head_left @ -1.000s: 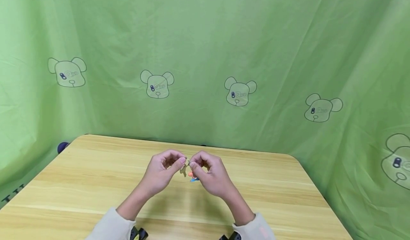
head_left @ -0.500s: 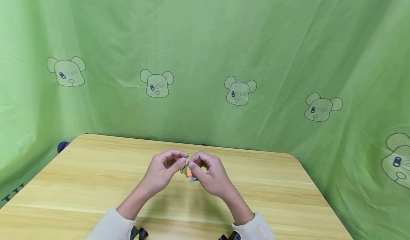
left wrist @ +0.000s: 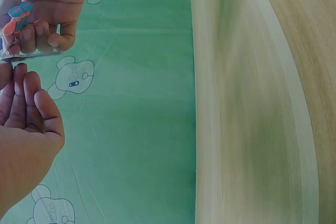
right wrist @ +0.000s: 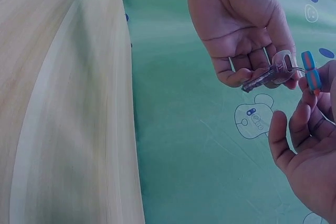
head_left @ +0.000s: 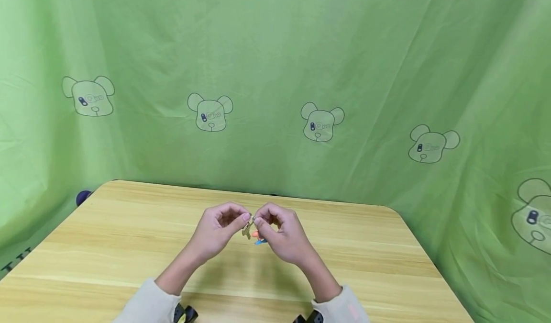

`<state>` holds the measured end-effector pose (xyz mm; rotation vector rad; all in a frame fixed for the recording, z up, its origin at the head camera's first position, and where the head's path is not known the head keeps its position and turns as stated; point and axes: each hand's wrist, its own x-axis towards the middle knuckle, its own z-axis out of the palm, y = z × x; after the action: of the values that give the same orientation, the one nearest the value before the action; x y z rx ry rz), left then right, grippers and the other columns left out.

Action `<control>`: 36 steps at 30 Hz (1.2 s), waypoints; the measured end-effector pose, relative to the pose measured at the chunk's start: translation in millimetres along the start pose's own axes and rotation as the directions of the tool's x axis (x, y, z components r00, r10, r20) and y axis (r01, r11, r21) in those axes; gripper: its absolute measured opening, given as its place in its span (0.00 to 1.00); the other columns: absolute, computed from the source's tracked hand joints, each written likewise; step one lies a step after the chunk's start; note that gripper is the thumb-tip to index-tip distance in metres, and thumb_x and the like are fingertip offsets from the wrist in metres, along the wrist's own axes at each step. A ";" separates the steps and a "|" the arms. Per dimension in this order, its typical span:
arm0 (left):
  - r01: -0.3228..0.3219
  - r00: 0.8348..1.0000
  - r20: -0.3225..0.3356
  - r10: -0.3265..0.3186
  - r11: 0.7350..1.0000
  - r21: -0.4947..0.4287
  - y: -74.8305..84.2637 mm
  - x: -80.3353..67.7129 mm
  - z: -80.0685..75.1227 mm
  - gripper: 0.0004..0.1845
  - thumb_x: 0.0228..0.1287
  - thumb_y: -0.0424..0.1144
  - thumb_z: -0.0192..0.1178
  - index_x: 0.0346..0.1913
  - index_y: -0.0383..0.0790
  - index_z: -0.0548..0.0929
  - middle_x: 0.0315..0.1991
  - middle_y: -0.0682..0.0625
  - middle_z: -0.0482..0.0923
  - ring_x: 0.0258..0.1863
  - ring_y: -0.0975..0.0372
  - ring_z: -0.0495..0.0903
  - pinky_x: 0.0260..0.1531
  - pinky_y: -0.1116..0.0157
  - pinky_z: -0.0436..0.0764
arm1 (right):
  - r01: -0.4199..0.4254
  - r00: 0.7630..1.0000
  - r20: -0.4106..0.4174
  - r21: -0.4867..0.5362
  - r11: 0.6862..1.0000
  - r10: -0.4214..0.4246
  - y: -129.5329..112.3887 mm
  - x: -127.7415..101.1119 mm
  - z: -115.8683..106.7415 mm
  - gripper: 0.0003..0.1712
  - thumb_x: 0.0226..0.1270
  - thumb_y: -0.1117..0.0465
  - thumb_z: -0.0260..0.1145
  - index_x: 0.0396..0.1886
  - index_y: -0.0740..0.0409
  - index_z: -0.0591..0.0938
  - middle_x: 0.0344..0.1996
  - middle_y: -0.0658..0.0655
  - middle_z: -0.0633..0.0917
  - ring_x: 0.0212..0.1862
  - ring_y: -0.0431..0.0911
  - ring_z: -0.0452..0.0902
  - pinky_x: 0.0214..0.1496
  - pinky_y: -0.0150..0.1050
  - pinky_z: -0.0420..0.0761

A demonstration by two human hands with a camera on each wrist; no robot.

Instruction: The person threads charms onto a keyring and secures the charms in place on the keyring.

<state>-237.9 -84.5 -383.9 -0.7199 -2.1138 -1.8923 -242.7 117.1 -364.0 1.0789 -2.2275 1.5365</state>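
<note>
While 2 hands [head_left: 218, 232] [head_left: 285, 237] obscure the ring [right wrist: 297, 68], key [head_left: 247, 231] dangling, charm [head_left: 256, 235] part-hidden

In the head view we see the counter [head_left: 150, 246] across the lower part of the frame, with the curtain [head_left: 267, 64] behind it and on both sides. Over the counter, below centre, the left grip [head_left: 218, 229] and right grip [head_left: 281, 234] nearly meet at the key ring [right wrist: 298, 68]. Beneath, we find the key [head_left: 247, 231] on the left and the charm [right wrist: 311, 70] just beside it, nearer the right grip.
</note>
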 end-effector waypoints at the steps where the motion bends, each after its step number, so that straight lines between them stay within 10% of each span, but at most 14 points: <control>1: -0.007 1.000 -0.003 0.007 1.000 0.004 -0.1 0.0 0.0 0.06 0.73 0.38 0.64 0.44 0.38 0.86 0.35 0.48 0.85 0.34 0.57 0.82 0.34 0.66 0.81 | 0.000 1.000 0.000 0.000 1.000 0.000 -0.5 -0.1 -0.3 0.07 0.74 0.68 0.61 0.35 0.56 0.82 0.24 0.50 0.80 0.26 0.41 0.76 0.30 0.36 0.78; 36: 0.008 1.000 -0.021 -0.008 1.000 0.026 -1.0 0.7 -0.2 0.07 0.72 0.38 0.65 0.44 0.37 0.87 0.35 0.48 0.86 0.32 0.61 0.82 0.33 0.66 0.79 | -0.024 1.000 0.006 0.001 1.000 0.024 0.6 0.7 1.5 0.06 0.72 0.70 0.62 0.34 0.61 0.83 0.24 0.50 0.81 0.27 0.41 0.76 0.30 0.34 0.77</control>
<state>-239.0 -84.6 -384.5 -0.6845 -2.1276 -1.8646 -243.3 115.6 -364.7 1.0624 -2.2524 1.5460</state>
